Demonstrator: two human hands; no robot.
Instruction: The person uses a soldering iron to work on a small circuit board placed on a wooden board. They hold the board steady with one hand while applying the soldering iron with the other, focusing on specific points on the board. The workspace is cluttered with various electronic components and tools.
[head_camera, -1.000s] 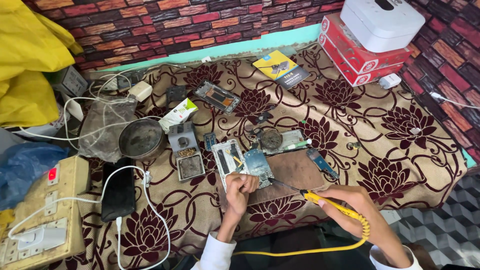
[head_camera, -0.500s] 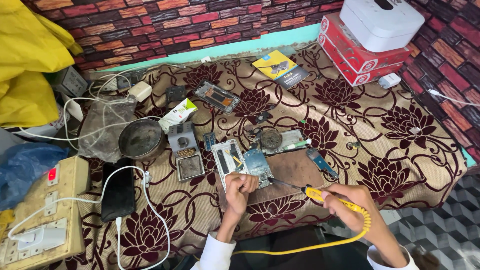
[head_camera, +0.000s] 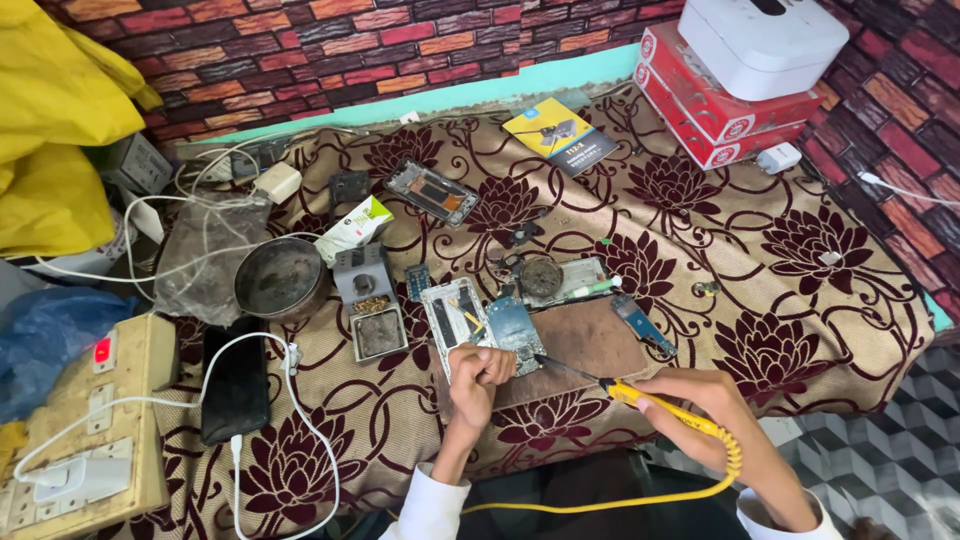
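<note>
The left hand (head_camera: 478, 372) curled shut on the blue circuit board (head_camera: 516, 334), hiding its lower edge, while at three o'clock the right hand (head_camera: 702, 402) gripped a yellow soldering iron (head_camera: 640, 397), tip contact unclear.

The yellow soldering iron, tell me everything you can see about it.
The soldering iron has a yellow handle, a dark collar and a thin dark metal tip. The right hand holds it pen-style, lying almost level, tip pointing left to the blue circuit board that the left hand steadies. Whether the tip touches the board is unclear. Its yellow cord curls back from the handle and runs left.
</note>
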